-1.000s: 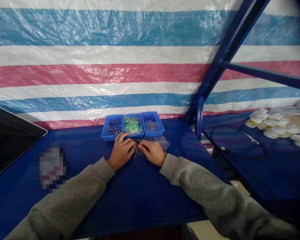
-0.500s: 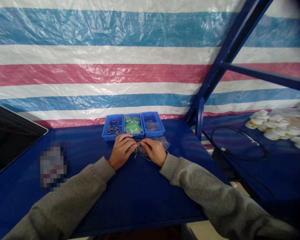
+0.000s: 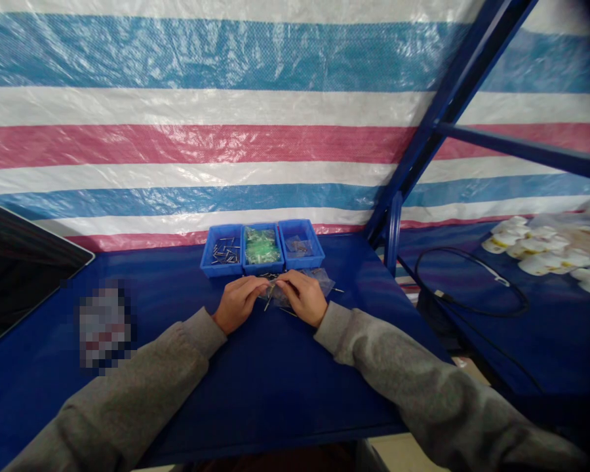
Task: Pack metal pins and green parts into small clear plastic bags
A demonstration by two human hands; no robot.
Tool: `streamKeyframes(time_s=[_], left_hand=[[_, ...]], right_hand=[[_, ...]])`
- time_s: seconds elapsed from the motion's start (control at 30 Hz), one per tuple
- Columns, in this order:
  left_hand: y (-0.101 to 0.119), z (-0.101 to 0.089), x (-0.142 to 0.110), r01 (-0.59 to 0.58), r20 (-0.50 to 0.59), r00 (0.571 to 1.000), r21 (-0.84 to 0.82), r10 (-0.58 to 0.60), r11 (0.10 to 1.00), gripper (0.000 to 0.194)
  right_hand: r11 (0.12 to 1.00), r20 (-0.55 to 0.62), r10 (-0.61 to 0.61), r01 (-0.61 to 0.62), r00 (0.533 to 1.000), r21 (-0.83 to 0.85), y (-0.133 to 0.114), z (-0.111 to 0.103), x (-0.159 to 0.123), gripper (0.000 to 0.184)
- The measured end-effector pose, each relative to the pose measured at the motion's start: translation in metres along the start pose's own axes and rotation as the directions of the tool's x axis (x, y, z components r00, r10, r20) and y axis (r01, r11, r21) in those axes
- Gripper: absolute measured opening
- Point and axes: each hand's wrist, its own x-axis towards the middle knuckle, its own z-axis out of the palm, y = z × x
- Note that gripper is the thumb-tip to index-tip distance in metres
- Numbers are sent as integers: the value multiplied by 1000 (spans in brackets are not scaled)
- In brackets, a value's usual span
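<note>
My left hand [image 3: 238,303] is closed in a pinch at one side of a small clear plastic bag [image 3: 276,293]. My right hand [image 3: 302,297] pinches the bag's other side, fingertips close to the left ones. Thin metal pins [image 3: 268,303] show below and between the hands, partly hidden; whether some are inside the bag I cannot tell. More clear plastic bags [image 3: 324,280] lie behind the right hand, with a single metal pin [image 3: 339,290] sticking out beside them.
Behind the hands stand three joined blue bins: the left bin [image 3: 221,270] holds metal pins, the middle bin [image 3: 263,269] green packets, the right bin [image 3: 318,261] a bag of small parts. A dark screen [image 3: 24,275] is left; a black cable [image 3: 472,314] and white rolls [image 3: 541,252] are right.
My left fingers have come down from a raised, spread pose into a pinch at the bag. More of the bag now shows between the hands. The right hand has barely moved.
</note>
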Motion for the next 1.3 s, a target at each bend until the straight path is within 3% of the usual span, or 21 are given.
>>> streamKeyframes(time_s=[0.23, 0.77, 1.1, 1.3], left_hand=[[2, 1, 1, 71, -29, 997, 30, -71, 997, 22], [3, 0, 1, 51, 25, 998, 61, -52, 997, 22], [2, 4, 3, -55, 185, 982, 127, 30, 990, 18], [4, 3, 5, -60, 233, 972, 140, 26, 988, 16]], right_hand=[[999, 6, 40, -40, 999, -14, -4, -4, 2, 22], [998, 67, 56, -58, 996, 27, -3, -2, -1, 18], [1000, 92, 5, -6, 996, 10, 3, 2, 0, 20], [1000, 135, 8, -8, 991, 1, 5, 4, 0, 20]])
